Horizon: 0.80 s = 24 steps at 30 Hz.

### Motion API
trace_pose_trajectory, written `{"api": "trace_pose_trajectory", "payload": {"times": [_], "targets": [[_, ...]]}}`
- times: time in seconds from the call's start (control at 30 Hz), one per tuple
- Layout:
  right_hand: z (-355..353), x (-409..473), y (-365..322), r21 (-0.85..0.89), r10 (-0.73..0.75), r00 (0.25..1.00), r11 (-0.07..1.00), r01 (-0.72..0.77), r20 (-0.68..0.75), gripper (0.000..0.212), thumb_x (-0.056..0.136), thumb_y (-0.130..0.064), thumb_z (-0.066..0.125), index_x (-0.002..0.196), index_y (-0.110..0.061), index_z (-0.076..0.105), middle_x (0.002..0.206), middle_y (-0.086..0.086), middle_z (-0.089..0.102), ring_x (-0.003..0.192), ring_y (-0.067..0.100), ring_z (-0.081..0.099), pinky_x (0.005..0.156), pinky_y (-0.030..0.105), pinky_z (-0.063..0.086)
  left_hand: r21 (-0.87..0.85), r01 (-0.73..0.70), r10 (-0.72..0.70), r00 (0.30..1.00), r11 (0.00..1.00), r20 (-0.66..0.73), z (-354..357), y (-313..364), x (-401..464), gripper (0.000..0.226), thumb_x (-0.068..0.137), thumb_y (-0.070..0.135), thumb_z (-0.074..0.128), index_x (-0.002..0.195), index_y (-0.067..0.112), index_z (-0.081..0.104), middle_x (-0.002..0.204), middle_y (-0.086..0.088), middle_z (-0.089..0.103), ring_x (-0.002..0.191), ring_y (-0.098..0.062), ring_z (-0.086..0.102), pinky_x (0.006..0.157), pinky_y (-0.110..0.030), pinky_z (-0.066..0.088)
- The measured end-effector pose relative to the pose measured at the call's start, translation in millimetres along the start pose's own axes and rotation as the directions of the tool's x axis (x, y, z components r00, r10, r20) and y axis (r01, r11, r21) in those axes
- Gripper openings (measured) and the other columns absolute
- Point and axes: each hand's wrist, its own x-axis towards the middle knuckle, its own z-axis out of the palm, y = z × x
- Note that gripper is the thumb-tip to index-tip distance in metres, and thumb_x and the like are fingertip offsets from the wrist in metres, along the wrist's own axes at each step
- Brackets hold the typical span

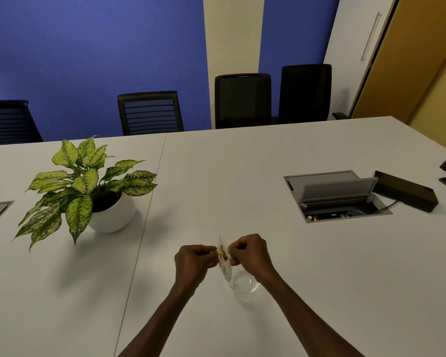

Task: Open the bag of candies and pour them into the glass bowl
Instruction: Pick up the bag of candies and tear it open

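Your fingertips are curled under and hidden, so the exact pinch cannot be made out, but both hands close on the bag [224, 256]: your left hand [194, 261] grips its left face, your right hand [250, 255] its right. The bag is seen nearly edge-on, its long axis upright and leaning slightly away from you; its contents and whether its top is torn are too small to tell. It hangs above the table [242, 176], just beside the bowl [243, 282], whose far rim your right wrist covers.
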Motion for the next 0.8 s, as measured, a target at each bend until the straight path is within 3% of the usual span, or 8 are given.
{"api": "trace_pose_trajectory", "payload": {"times": [0.07, 0.2, 0.3, 0.37, 0.43, 0.57, 0.7, 0.8], "targets": [[-3, 1, 1, -0.019, 0.006, 1.0, 1.0, -0.006, -0.017, 0.016, 0.075, 0.001, 0.063, 0.063, -0.003, 0.072, 0.06, 0.007, 0.073, 0.049, 0.012, 0.07, 0.047, 0.013, 0.051, 0.023, -0.007, 0.007, 1.0, 1.0, -0.022, 0, 0, 0, 0.009, 0.075, 0.001, 0.077, 0.079, 0.009, 0.08, 0.067, -0.002, 0.078, 0.062, -0.015, 0.075, 0.058, -0.02, 0.059], [-6, 3, 5, -0.053, 0.009, 0.998, 0.999, -0.013, -0.058, 0.03, 0.072, 0.002, 0.062, 0.046, -0.014, 0.063, 0.05, 0.001, 0.067, 0.046, 0.012, 0.069, 0.044, 0.01, 0.046, 0.096, -0.031, 0.037, 0.998, 0.995, -0.06, -1, 1, 0, 0.008, 0.074, 0.002, 0.077, 0.076, 0.009, 0.081, 0.062, 0.001, 0.076, 0.057, -0.009, 0.073, 0.05, -0.011, 0.053], [-7, 4, 12, -0.103, 0.004, 0.997, 0.995, -0.012, -0.082, 0.028, 0.071, 0.001, 0.063, 0.047, -0.013, 0.064, 0.048, 0.0, 0.066, 0.045, 0.012, 0.068, 0.043, 0.01, 0.045, 0.166, -0.051, 0.063, 0.995, 0.985, -0.072, -2, 0, 0, 0.021, 0.073, 0.002, 0.076, 0.062, 0.02, 0.078, 0.056, 0.001, 0.074, 0.058, -0.017, 0.073, 0.053, -0.023, 0.06], [-9, 5, 16, -0.133, 0.004, 0.995, 0.991, -0.017, -0.095, 0.018, 0.071, 0.001, 0.063, 0.054, -0.005, 0.067, 0.053, 0.003, 0.069, 0.046, 0.012, 0.069, 0.045, 0.013, 0.048, 0.206, -0.047, 0.065, 0.995, 0.977, -0.081, -3, -2, 1, 0.026, 0.072, 0.002, 0.075, 0.059, 0.024, 0.076, 0.056, -0.002, 0.074, 0.06, -0.023, 0.073, 0.061, -0.034, 0.062], [-11, 7, 19, -0.165, -0.011, 0.995, 0.986, -0.007, -0.103, 0.014, 0.071, 0.001, 0.064, 0.057, -0.002, 0.067, 0.056, 0.008, 0.071, 0.047, 0.015, 0.069, 0.049, 0.018, 0.053, 0.252, -0.045, 0.069, 0.994, 0.967, -0.086, -3, -3, 2, 0.022, 0.072, 0.002, 0.075, 0.061, 0.022, 0.076, 0.056, -0.001, 0.074, 0.057, -0.02, 0.072, 0.061, -0.036, 0.062], [-12, 9, 21, -0.248, -0.039, 0.994, 0.969, 0.012, -0.104, 0.01, 0.074, 0.0, 0.066, 0.065, 0.0, 0.068, 0.061, 0.009, 0.071, 0.053, 0.02, 0.07, 0.047, 0.022, 0.053, 0.36, -0.123, 0.153, 0.986, 0.925, -0.058, 2, -3, 0, 0.01, 0.071, 0.006, 0.076, 0.07, 0.016, 0.079, 0.054, 0.014, 0.067, 0.051, -0.002, 0.067, 0.048, -0.021, 0.054], [-14, 11, 25, -0.319, -0.128, 0.987, 0.944, 0.091, -0.098, 0.007, 0.079, -0.001, 0.065, 0.073, -0.002, 0.069, 0.071, 0.009, 0.072, 0.064, 0.022, 0.07, 0.065, 0.035, 0.061, 0.39, -0.151, 0.181, 0.983, 0.908, -0.041, 9, 2, 0, 0.008, 0.072, 0.007, 0.075, 0.074, 0.013, 0.079, 0.058, 0.014, 0.066, 0.053, -0.004, 0.066, 0.05, -0.019, 0.05], [-16, 12, 29, -0.325, -0.178, 0.984, 0.932, 0.161, -0.023, 0.007, 0.08, -0.002, 0.064, 0.075, -0.004, 0.069, 0.073, 0.007, 0.072, 0.065, 0.021, 0.068, 0.065, 0.038, 0.061, 0.386, -0.141, 0.168, 0.985, 0.912, -0.037, 12, 4, 3, 0.007, 0.073, 0.006, 0.075, 0.076, 0.011, 0.079, 0.059, 0.01, 0.067, 0.054, -0.005, 0.066, 0.05, -0.019, 0.05]]}}
